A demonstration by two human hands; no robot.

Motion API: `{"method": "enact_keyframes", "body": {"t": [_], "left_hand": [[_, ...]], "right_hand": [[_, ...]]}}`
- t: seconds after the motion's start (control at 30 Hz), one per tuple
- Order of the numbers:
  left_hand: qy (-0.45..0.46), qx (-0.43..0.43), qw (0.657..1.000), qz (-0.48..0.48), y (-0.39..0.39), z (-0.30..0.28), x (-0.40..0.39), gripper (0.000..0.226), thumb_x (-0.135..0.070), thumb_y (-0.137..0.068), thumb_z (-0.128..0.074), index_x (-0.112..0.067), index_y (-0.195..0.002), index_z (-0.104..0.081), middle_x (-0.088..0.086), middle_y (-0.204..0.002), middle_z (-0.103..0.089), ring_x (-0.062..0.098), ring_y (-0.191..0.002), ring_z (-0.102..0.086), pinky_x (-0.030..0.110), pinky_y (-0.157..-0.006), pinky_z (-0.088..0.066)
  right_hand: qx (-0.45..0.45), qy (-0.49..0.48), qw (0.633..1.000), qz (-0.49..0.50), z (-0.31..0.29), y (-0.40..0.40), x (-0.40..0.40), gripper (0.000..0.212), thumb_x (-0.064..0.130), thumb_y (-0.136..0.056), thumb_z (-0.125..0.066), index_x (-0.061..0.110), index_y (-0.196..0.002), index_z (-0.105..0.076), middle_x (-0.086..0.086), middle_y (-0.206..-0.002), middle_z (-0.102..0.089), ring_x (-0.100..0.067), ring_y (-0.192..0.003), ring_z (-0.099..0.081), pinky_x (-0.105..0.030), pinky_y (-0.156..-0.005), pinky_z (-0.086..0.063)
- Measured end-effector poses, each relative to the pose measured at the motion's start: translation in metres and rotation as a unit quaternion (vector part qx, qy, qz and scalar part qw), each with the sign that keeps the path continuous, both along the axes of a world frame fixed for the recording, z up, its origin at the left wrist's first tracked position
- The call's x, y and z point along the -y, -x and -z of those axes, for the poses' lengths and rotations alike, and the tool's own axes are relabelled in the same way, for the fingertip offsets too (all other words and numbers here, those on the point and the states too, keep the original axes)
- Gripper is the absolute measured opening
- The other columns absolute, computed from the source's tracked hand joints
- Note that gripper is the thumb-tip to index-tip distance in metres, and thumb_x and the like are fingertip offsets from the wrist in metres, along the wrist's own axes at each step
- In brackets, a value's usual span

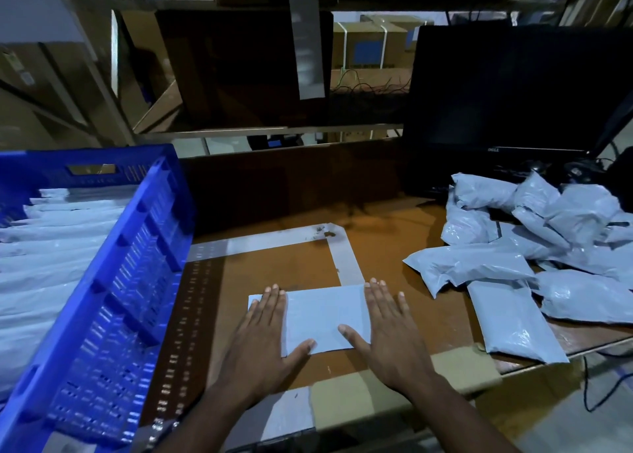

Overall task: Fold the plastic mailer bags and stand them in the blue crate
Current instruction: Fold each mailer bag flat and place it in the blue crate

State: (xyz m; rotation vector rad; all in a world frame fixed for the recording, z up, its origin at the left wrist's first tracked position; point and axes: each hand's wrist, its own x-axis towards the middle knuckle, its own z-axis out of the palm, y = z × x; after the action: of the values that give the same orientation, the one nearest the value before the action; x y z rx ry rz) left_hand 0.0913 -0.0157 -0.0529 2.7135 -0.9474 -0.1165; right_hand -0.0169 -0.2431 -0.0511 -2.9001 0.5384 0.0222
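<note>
Head view: left hand [265,329], right hand [388,329] flat on folded mailer [323,319] ends; blue crate [137,264] close left.

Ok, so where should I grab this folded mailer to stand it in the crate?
Probably pinch the folded mailer along its near long edge. It lies flat under the left hand and right hand, so slide thumbs beneath, then lift toward the blue crate.

Dim, bluish indoor light. The shelves above my table [394,247] sink into shadow, faint glare shines on the bags [534,233], and wide-angle bending with soft blur marks the edges.
</note>
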Motion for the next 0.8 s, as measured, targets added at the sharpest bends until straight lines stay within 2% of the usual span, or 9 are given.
{"method": "enact_keyframes", "body": {"t": [0.1,0.13,0.2,0.27,0.33,0.43,0.53,0.7,0.8], "left_hand": [[0.036,-0.022,0.999,0.013,-0.005,-0.002,-0.005,0.100,-0.084,-0.089,-0.026,-0.024,-0.162,0.008,-0.012,-0.165,0.024,0.001,-0.151,0.022,0.028,-0.125,0.005],[0.065,-0.029,0.997,0.015,-0.005,-0.006,-0.005,0.097,-0.080,-0.091,-0.034,-0.027,-0.162,0.007,-0.015,-0.164,0.024,-0.001,-0.150,0.023,0.027,-0.125,0.004],[0.122,-0.023,0.992,0.016,-0.002,-0.010,-0.009,0.094,-0.070,-0.091,-0.053,-0.033,-0.160,0.001,-0.021,-0.164,0.015,-0.004,-0.151,0.016,0.024,-0.124,0.001],[0.172,-0.030,0.984,0.013,0.005,-0.014,-0.016,0.086,-0.062,-0.086,-0.068,-0.038,-0.155,-0.024,-0.023,-0.163,-0.017,-0.001,-0.150,-0.016,0.021,-0.121,-0.019],[0.203,-0.047,0.978,0.025,0.013,-0.013,-0.024,0.061,-0.058,-0.081,-0.074,-0.041,-0.134,-0.049,-0.032,-0.137,-0.045,-0.003,-0.129,-0.045,0.024,-0.106,-0.042],[0.219,-0.061,0.973,0.038,0.024,-0.012,-0.029,0.033,-0.052,-0.082,-0.075,-0.044,-0.108,-0.057,-0.033,-0.116,-0.050,-0.004,-0.116,-0.050,0.029,-0.092,-0.050],[0.231,-0.069,0.970,0.032,0.024,-0.014,-0.029,0.029,-0.052,-0.080,-0.075,-0.043,-0.102,-0.059,-0.030,-0.111,-0.051,-0.001,-0.113,-0.053,0.030,-0.086,-0.051],[0.216,-0.061,0.974,0.020,0.023,-0.019,-0.026,0.039,-0.063,-0.072,-0.077,-0.042,-0.099,-0.058,-0.027,-0.106,-0.052,0.002,-0.105,-0.054,0.027,-0.085,-0.049],[0.197,-0.048,0.979,0.017,0.022,-0.024,-0.023,0.037,-0.059,-0.072,-0.079,-0.043,-0.096,-0.056,-0.026,-0.103,-0.054,0.003,-0.100,-0.055,0.027,-0.082,-0.050]], "right_hand": [[0.019,-0.033,0.999,0.021,-0.002,-0.001,-0.002,0.105,0.091,-0.078,0.010,0.025,-0.160,0.009,0.007,-0.166,0.015,-0.011,-0.152,0.017,-0.042,-0.124,0.011],[0.031,-0.049,0.998,0.032,-0.004,0.000,-0.002,0.105,0.092,-0.078,0.004,0.026,-0.160,0.007,0.007,-0.166,0.014,-0.012,-0.152,0.015,-0.042,-0.124,0.009],[0.066,-0.096,0.992,0.039,-0.011,0.008,0.000,0.096,0.089,-0.084,-0.024,0.032,-0.159,-0.004,0.013,-0.166,0.009,-0.010,-0.153,0.006,-0.040,-0.125,-0.003],[0.096,-0.143,0.985,0.010,-0.015,0.021,0.001,0.076,0.072,-0.087,-0.053,0.040,-0.151,-0.027,0.020,-0.164,-0.011,-0.004,-0.150,-0.013,-0.038,-0.121,-0.026],[0.092,-0.177,0.980,-0.020,-0.015,0.035,0.001,0.049,0.052,-0.088,-0.067,0.043,-0.131,-0.045,0.023,-0.153,-0.031,0.000,-0.138,-0.033,-0.029,-0.111,-0.040],[0.094,-0.209,0.973,-0.012,-0.012,0.044,0.006,0.032,0.032,-0.088,-0.073,0.045,-0.108,-0.053,0.028,-0.143,-0.041,0.004,-0.124,-0.049,-0.020,-0.101,-0.047],[0.115,-0.225,0.968,-0.008,-0.013,0.044,0.012,0.033,0.017,-0.089,-0.073,0.044,-0.104,-0.060,0.030,-0.137,-0.047,0.012,-0.113,-0.053,-0.018,-0.097,-0.050],[0.126,-0.134,0.982,-0.045,-0.014,0.045,0.019,0.020,0.023,-0.096,-0.066,0.029,-0.114,-0.070,0.019,-0.136,-0.057,0.007,-0.120,-0.047,-0.009,-0.095,-0.036],[0.154,-0.128,0.979,-0.046,-0.020,0.042,0.017,0.019,0.023,-0.096,-0.065,0.032,-0.113,-0.066,0.016,-0.125,-0.063,0.008,-0.112,-0.050,-0.010,-0.093,-0.038]]}}
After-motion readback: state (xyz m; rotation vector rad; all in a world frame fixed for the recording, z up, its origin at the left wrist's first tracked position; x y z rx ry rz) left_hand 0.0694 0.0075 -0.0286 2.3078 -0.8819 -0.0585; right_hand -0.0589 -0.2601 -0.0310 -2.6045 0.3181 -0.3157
